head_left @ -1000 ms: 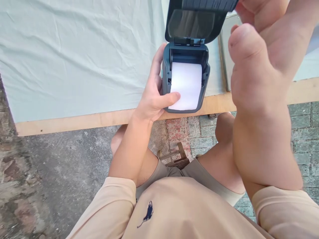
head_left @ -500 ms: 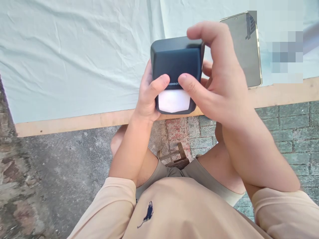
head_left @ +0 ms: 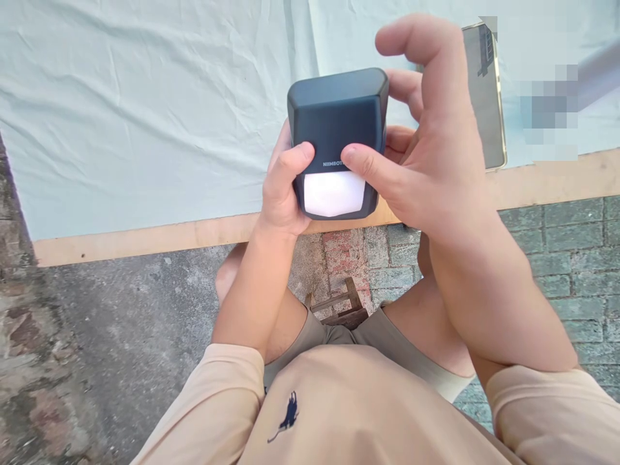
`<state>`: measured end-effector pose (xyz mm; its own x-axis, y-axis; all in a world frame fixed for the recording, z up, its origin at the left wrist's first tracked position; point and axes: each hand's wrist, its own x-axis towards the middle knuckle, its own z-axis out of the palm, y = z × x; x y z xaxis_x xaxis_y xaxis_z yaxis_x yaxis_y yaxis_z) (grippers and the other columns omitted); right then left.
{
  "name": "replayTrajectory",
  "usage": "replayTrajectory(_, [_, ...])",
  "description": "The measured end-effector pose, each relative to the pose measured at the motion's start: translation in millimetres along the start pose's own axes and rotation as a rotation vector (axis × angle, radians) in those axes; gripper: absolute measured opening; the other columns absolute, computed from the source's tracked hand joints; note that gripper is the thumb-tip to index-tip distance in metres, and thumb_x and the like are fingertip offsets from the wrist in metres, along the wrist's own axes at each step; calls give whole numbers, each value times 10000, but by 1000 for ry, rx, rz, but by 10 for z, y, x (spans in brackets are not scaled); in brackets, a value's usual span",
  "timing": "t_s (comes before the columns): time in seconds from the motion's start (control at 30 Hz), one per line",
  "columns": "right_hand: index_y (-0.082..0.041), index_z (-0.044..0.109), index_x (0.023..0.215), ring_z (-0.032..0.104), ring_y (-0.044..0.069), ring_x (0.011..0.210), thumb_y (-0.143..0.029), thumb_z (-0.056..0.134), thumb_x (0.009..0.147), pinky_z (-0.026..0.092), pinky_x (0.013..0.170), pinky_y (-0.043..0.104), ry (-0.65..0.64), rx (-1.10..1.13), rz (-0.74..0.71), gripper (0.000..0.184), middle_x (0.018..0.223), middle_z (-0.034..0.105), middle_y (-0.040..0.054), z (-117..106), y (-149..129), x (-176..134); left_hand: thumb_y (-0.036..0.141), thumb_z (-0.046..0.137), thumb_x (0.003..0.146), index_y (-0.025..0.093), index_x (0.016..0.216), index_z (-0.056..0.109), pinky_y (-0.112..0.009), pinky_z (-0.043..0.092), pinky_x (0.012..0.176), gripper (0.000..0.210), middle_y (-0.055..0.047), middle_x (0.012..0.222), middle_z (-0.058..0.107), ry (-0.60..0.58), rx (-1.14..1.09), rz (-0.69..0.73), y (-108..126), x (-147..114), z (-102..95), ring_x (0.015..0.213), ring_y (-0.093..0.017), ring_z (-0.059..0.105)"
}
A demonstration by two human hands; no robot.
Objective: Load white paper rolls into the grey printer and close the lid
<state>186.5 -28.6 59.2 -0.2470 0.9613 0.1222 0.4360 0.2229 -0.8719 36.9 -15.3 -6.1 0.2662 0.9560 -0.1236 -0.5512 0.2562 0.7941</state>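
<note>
A black label printer point(head_left: 336, 126) with NIIMBOT lettering and a white lower panel is held up over the table's near edge. My left hand point(head_left: 285, 187) wraps its left side, with the thumb on the front face and the other fingers mostly hidden behind. On the right side, my right hand point(head_left: 431, 142) has its thumb pressed on the face beside the lettering. Its index finger is raised and bent, clear of the casing, while the lower fingers sit against or just behind the right edge.
A phone point(head_left: 489, 110) lies on the table to the right, partly behind my right hand. Pale wrinkled sheeting point(head_left: 145, 116) covers the table, whose wooden edge point(head_left: 145, 239) runs across. A pixelated patch hides something at the upper right. Below is a small wooden stool point(head_left: 351, 300).
My right index finger has lifted off the printer's top right corner and moved up. The printer has shifted slightly left, and its lettering shows more.
</note>
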Motion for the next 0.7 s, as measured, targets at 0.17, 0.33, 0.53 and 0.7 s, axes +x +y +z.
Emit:
replayTrajectory(0.17, [-231, 430, 1177, 470, 115, 1234, -125, 518, 823, 541, 798, 177, 37, 105, -4, 380, 1296, 436, 6, 8, 62, -6, 394, 469, 805, 298, 1089, 593, -485, 467, 1041, 325, -23, 964, 711, -40, -127, 14, 46, -30, 52, 1285, -299, 524])
replayTrajectory(0.33, [-285, 449, 1252, 456, 102, 1253, -36, 472, 771, 527, 912, 185, -50, 141, 14, 542, 1286, 461, -39, -53, 150, -31, 219, 328, 827, 212, 828, 592, -376, 507, 1004, 264, -19, 789, 652, 97, -106, 31, 19, 3, 25, 1199, -228, 594])
replayTrajectory(0.53, [-368, 410, 1326, 451, 137, 1287, -76, 547, 780, 538, 996, 247, -79, 99, 14, 635, 1402, 399, -37, -62, 220, -18, 301, 354, 866, 189, 878, 610, -346, 532, 960, 281, -48, 937, 691, 118, -99, -10, 3, 5, -1, 1187, -233, 595])
replayTrajectory(0.7, [-366, 375, 1357, 413, 179, 1352, -150, 595, 800, 510, 1074, 311, -99, 116, 37, 637, 1467, 351, -37, -77, 251, -14, 328, 421, 863, 183, 857, 624, -310, 535, 952, 249, -34, 884, 676, 164, -57, -2, -36, 15, -35, 1176, -226, 602])
